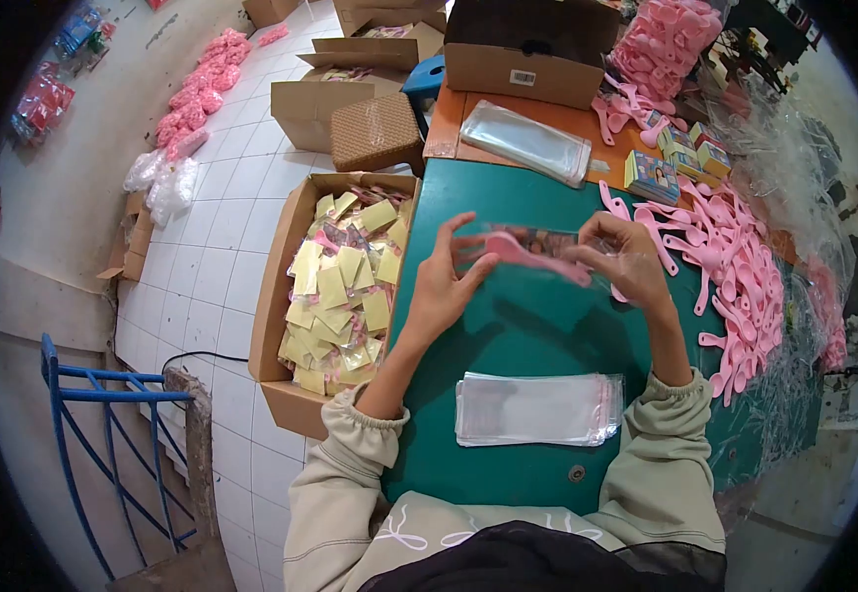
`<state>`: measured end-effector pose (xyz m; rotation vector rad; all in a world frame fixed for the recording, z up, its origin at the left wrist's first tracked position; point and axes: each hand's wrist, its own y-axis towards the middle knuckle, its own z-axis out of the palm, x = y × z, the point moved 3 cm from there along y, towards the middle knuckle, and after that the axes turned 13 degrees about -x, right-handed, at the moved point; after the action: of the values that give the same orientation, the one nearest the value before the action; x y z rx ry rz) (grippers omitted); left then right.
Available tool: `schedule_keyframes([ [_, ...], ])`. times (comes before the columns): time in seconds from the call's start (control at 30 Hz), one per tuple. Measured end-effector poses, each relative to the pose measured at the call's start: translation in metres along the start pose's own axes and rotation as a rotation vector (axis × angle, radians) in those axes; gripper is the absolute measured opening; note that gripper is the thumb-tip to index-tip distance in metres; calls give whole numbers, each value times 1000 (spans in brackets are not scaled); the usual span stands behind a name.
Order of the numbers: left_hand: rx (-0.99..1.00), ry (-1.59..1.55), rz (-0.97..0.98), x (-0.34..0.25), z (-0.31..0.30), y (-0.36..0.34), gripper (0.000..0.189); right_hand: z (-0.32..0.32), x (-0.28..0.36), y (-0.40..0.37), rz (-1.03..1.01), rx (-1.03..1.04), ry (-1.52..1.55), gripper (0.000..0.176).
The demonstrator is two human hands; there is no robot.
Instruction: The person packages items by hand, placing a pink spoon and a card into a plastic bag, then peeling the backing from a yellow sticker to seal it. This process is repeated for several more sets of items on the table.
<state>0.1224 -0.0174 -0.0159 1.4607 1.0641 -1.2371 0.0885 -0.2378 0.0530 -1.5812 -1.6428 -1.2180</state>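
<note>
Above the green table, a clear plastic bag [559,240] is stretched between my hands, slightly blurred. A pink spoon [537,258] and a dark printed card show in it. My left hand [446,279] holds the bag's left end near the spoon's bowl, thumb in front and other fingers partly behind. At the other end, my right hand [626,259] pinches the plastic with thumb and fingers. A stack of clear bags [537,409] lies flat on the table close to my body.
Many pink spoons [735,266] cover the table's right side. Stacks of small cards [652,177] and more clear bags [527,141] lie at the back, before a cardboard box [527,64]. A carton [269,365] of packed bags with yellowish cards stands left.
</note>
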Motion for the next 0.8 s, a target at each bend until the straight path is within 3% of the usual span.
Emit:
schedule_keyframes([
  [0.03, -116, 134, 70, 0, 0, -2, 54, 0, 1, -1, -57, -63, -90, 17],
  [0.13, 137, -342, -450, 8, 11, -10, 56, 20, 11, -5, -287, -37, -199, 29],
  [0.17, 182, -362, -486, 8, 12, -13, 56, 24, 17, -9, -247, 149, -230, 36],
  [0.23, 272, -403, -558, 9, 16, -21, 56, 32, 15, -16, -280, 280, -293, 36],
  [0.43, 284, -301, -525, 13, 16, -28, 60, 45, 2, -27, -240, 462, -409, 22],
  [0.8, 163, -239, -505, 17, 16, -31, 61, 62, -1, -35, -291, 469, -321, 18],
])
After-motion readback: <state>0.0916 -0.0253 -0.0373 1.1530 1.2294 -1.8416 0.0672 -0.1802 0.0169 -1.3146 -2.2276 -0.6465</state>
